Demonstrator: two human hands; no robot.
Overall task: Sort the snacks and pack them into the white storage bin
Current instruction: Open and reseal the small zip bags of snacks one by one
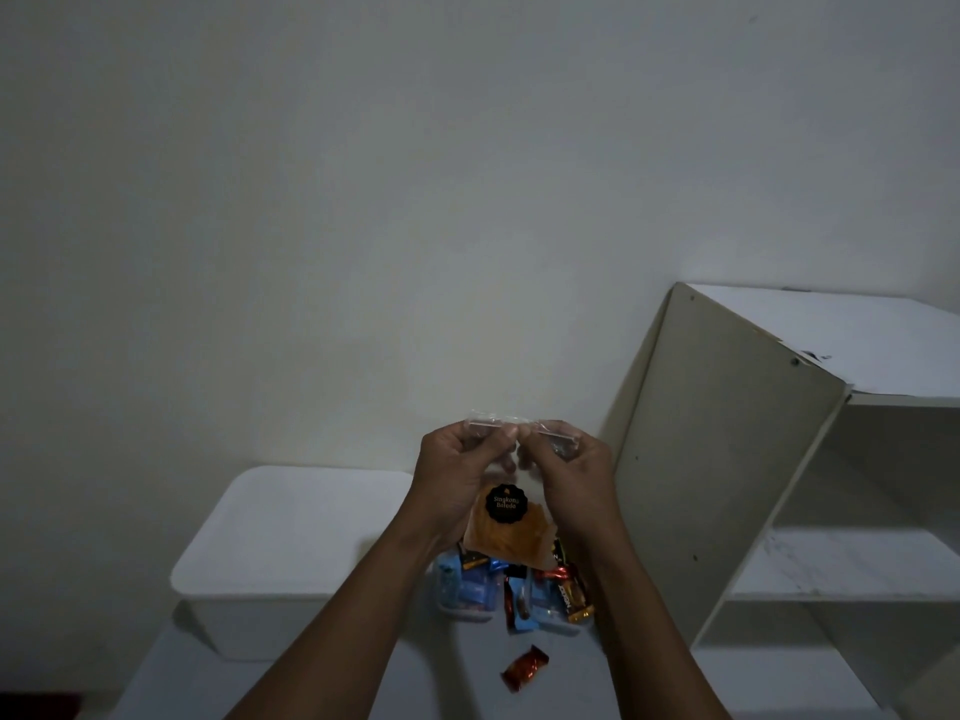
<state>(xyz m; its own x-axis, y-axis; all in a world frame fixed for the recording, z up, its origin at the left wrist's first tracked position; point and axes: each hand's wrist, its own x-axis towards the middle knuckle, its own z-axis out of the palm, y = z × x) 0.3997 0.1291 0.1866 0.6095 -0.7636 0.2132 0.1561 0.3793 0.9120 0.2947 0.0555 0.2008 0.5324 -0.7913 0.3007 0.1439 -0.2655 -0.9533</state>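
Both hands raised, left hand [457, 475] and right hand [574, 475] pinching the top of a clear chip bag [506, 527], snack pile [511, 589] below, white storage bin [270, 553] at left

Your left hand [457, 478] and right hand [574, 478] meet side by side above the worktop [452, 685]. Each pinches the top edge of the clear plastic bag of orange chips [506, 535], which hangs between them. Below the bag, on the worktop, lies the heap of small foil snack packets [511, 592]. A single reddish-brown foil-wrapped sweet [524, 667] lies apart from the heap, nearer to you. The white rectangular plastic storage bin [280, 543] sits left of the heap. The white wooden shelf unit [727, 459] stands to the right.
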